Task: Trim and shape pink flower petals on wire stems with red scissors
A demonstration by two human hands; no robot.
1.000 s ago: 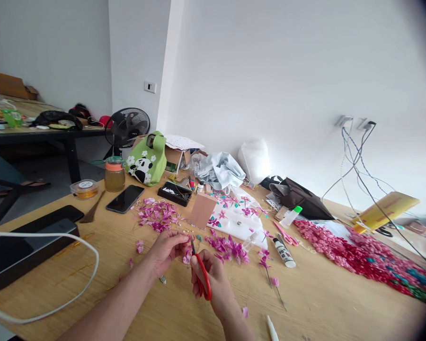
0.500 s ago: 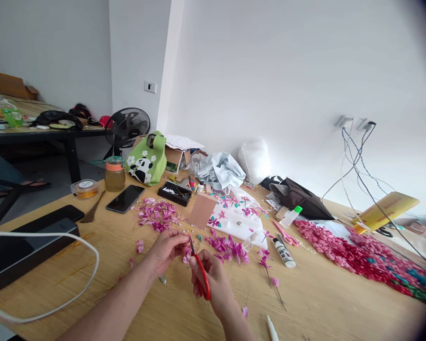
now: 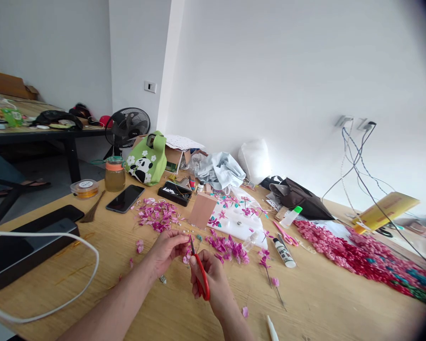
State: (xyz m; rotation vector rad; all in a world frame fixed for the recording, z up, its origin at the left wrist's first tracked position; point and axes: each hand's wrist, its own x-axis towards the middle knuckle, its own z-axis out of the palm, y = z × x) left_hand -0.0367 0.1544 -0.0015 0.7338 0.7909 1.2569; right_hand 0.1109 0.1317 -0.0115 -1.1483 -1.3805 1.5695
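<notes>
Worktop [image 3: 319,293] is a colourful mess, and just below centre frame the right hand [image 3: 213,274] grips red scissors [image 3: 201,270] while the left hand [image 3: 166,251] pinches a tiny pink piece [image 3: 189,238] at their tips, probably to steady it, petals [image 3: 158,215] heaped nearby for easy reach, I'd guess.

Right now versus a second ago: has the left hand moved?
No, no visible shift either way: the left hand keeps the same place, nearer the camera and left of the tan card.
</notes>
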